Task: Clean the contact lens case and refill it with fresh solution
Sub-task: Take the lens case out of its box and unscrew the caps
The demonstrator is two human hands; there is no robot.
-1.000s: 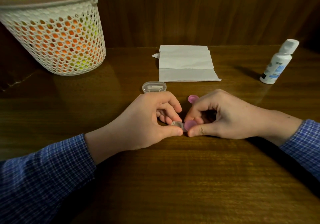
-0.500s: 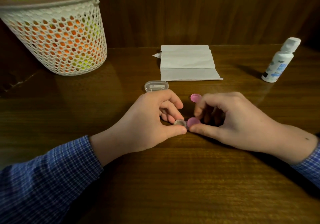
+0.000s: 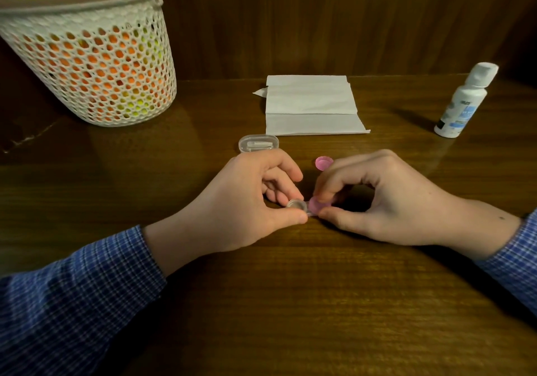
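My right hand [image 3: 386,198] has re-set its fingers and now pinches the remaining round pink screw cap [image 3: 316,205] from above; my left hand [image 3: 247,201] pinches the small clear plastic lens case [image 3: 297,205] at near centre. 1 loose pink cap [image 3: 323,162] lies just beyond, so I judge uncapping half finished.

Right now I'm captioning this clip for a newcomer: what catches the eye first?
Two hands meet at the table's centre: the left hand holds a small contact lens case while the right hand pinches its pink cap. A white mesh basket full of orange stands far left, a folded paper towel lies behind, and a white solution bottle stands far right.
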